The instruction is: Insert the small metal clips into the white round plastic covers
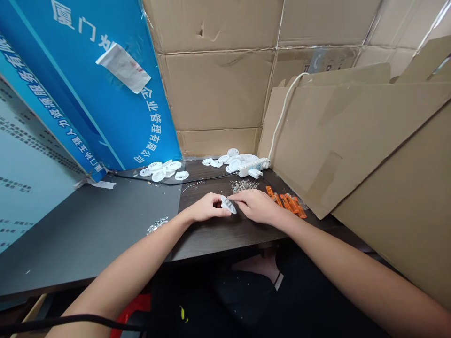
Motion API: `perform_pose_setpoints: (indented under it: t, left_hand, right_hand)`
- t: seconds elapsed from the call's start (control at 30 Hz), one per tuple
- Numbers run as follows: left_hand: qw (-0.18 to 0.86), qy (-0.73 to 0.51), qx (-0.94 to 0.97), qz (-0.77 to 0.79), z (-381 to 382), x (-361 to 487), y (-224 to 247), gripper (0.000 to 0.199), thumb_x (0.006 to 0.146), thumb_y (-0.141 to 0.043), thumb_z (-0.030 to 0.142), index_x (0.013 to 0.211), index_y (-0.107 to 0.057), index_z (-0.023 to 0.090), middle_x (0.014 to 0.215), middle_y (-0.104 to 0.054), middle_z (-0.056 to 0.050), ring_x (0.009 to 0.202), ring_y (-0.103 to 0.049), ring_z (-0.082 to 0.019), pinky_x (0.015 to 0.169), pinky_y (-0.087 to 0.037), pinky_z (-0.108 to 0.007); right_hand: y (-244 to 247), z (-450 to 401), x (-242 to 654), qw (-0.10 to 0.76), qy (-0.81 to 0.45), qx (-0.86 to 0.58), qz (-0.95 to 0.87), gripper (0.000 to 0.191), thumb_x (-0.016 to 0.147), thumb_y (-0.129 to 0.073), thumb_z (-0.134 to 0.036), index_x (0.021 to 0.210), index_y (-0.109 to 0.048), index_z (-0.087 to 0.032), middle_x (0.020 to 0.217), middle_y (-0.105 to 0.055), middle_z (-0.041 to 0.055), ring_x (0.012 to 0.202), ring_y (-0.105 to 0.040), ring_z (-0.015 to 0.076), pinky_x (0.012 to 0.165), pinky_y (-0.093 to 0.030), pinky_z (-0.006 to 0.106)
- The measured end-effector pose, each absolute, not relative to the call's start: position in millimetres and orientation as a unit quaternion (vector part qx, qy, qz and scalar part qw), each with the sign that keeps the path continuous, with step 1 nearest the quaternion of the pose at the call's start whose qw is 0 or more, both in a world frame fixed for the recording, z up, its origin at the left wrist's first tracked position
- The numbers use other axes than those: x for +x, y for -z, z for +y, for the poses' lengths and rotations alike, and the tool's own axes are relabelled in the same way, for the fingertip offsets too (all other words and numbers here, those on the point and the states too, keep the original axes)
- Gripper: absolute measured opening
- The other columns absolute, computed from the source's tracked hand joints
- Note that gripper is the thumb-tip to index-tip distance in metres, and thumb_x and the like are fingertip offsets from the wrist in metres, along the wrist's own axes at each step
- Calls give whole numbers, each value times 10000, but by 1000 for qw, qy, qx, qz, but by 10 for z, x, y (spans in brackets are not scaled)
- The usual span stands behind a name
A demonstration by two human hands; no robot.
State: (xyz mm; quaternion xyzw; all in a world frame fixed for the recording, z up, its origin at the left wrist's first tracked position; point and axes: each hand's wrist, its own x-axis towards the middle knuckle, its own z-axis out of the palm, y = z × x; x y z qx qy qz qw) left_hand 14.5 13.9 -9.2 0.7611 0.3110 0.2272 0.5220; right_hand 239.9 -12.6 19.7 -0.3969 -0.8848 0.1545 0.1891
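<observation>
Head view: a cardboard wall (pixel 218 89) rises beyond the fingers, and a large cardboard sheet (pixel 352 131) leans to their right. A blue panel (pixel 81 70) with white Chinese lettering stands beyond them to the left. Under the fingers lies a dark surface (pixel 120 206), grey on the left and wood-grained beneath the hands.

The person's bare forearms reach in from the near edge. The left hand (pixel 205 208) and the right hand (pixel 260 206) are close together, just above the surface.

A white power strip (pixel 252 165) lies beyond the right fingers, with a pale cable (pixel 282 117) rising from it. Orange pieces (pixel 289 203) lie in a cluster to the right of the right hand. White discs (pixel 158 176) lie in a loose group beyond the left fingers and to their left; more white pieces (pixel 233 152) are piled straight beyond both hands, beside the strip.

One white part (pixel 229 205), round and tilted, sits between the hands, gripped by the left thumb and fingers. The right index finger points at its upper edge; whether those fingers pinch anything cannot be told.

Smallest are the metal bits: a brownish heap (pixel 244 186) just beyond the right fingers, and a silvery heap (pixel 157 225) left of the left hand, beside the forearm.
</observation>
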Motion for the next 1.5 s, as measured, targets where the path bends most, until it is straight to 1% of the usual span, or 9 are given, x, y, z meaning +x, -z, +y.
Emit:
perform_pose_setpoints:
  t: [0.1,0.27,0.43,0.63,0.97,1.17,1.3,1.4,1.5]
  left_hand:
    - [516,-228,764,313,143,147,93,324,766,-770,438,846,-691,134,788,-651,-28,737,-552,-162,723,-446,-287]
    - [516,-227,765,312,140,153,87,308,765,-759,425,849,-687,137,796,-654,-30,749,-557,-166,726,-452,-283]
    - [507,-219,774,311,148,150,95,315,767,-753,424,850,-684,128,807,-649,-33,751,-552,-163,719,-441,-278]
    - [503,-214,774,320,160,151,124,335,744,-762,431,844,-685,120,783,-639,-32,736,-546,-162,695,-437,-275]
    - [486,-205,788,318,143,154,84,298,739,-745,418,791,-657,138,754,-608,-13,702,-520,-147,660,-404,-260]
    - [420,-195,809,363,122,164,87,223,672,-754,315,674,-595,159,693,-575,4,664,-500,-139,640,-386,-262]
    - [394,-184,818,377,102,190,61,217,656,-750,306,644,-588,162,678,-573,4,659,-498,-140,631,-386,-262]
    - [393,-181,821,373,94,214,37,225,654,-754,315,633,-595,158,656,-568,6,639,-491,-133,607,-383,-254]
    - [400,-167,820,375,98,235,17,230,660,-749,315,623,-592,150,635,-549,17,620,-476,-119,594,-376,-243]
  right_hand:
    - [-200,-130,2392,194,-168,-399,-881,389,956,-498,-196,1199,-759,-351,1113,-781,2,985,-711,224,799,-499,308]
    - [-150,-106,2407,212,-218,-396,-866,414,976,-477,-211,1266,-728,-367,1150,-775,-12,997,-713,214,856,-521,322]
    - [-156,-108,2405,201,-210,-401,-869,417,979,-480,-220,1285,-718,-374,1159,-773,-5,1011,-714,221,861,-513,324]
    - [-225,-147,2374,180,-196,-416,-870,417,936,-510,-190,1218,-754,-376,1090,-789,-4,951,-722,220,795,-506,298]
    - [-255,-157,2385,180,-201,-415,-869,408,900,-525,-188,1178,-776,-351,1050,-796,1,946,-718,231,789,-500,295]
    - [-296,-195,2344,132,-140,-437,-879,439,875,-512,-165,1161,-778,-365,1014,-793,34,930,-714,253,708,-464,308]
    - [-305,-208,2311,94,-107,-440,-887,366,872,-514,-165,1042,-799,-321,964,-783,60,883,-713,259,628,-398,301]
    - [-307,-224,2292,82,-104,-439,-889,267,884,-546,-195,957,-791,-274,939,-772,75,853,-705,245,629,-395,294]
    - [-325,-253,2274,54,-74,-445,-891,262,905,-535,-203,1014,-771,-238,995,-761,92,874,-701,238,676,-423,295]
